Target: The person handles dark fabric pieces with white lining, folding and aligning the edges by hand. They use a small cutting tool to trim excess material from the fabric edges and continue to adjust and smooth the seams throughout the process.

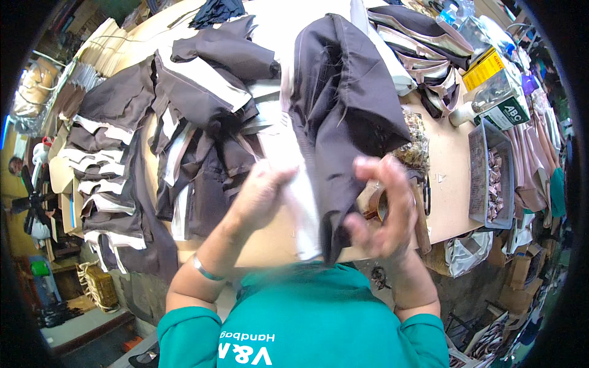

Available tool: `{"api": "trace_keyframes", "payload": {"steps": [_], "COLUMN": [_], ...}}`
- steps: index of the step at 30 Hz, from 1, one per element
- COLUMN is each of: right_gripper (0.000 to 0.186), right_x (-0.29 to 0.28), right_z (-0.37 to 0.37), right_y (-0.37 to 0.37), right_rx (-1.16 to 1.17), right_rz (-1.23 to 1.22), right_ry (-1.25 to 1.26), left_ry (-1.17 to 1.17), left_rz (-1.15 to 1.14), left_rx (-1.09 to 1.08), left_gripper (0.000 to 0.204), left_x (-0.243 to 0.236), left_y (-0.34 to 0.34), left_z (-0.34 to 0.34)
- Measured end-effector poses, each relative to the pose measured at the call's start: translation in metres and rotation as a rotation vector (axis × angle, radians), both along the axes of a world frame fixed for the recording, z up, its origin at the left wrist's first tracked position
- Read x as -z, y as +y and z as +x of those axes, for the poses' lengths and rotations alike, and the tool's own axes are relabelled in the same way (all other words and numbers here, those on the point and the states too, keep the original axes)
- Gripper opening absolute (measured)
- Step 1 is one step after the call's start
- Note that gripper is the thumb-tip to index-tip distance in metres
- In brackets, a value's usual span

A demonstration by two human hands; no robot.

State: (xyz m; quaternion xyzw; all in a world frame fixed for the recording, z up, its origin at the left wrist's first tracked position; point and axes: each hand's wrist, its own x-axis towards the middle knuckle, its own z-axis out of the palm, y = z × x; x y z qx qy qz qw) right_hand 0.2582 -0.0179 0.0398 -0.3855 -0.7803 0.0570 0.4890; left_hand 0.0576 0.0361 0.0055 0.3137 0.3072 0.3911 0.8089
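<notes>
A large dark fabric piece point(346, 92) with a white strip point(300, 202) along its left side stretches up the table in front of me. My left hand point(261, 193), slightly blurred, is closed with its fingers curled at the white strip. My right hand point(389, 208) is beside the fabric's lower right edge, its fingers spread and blurred. No grip on the cloth shows there. Partly behind the right hand lies a brown ring-shaped roll point(375, 202). To the left, more dark fabric pieces with white parts point(202, 86) lie heaped.
Layered dark and white pieces point(107, 165) hang over the table's left edge. Another stack of cut pieces point(423, 49) lies at the far right. A grey plastic basket point(477, 199) of small brown bits, a yellow box point(483, 70) and a clear bag point(416, 144) are on the right.
</notes>
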Motion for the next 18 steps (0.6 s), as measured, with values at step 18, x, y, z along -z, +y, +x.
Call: {"api": "trace_keyframes", "payload": {"steps": [18], "right_gripper": [0.047], "right_x": [0.028], "right_z": [0.019], "right_y": [-0.035], "right_rx": [0.271], "right_rz": [-0.304], "right_ry": [0.771], "left_ry": [0.412], "left_rz": [0.320], "left_rx": [0.048], "left_gripper": [0.034], "left_x": [-0.013], "left_y": [-0.034], "left_z": [0.045]}}
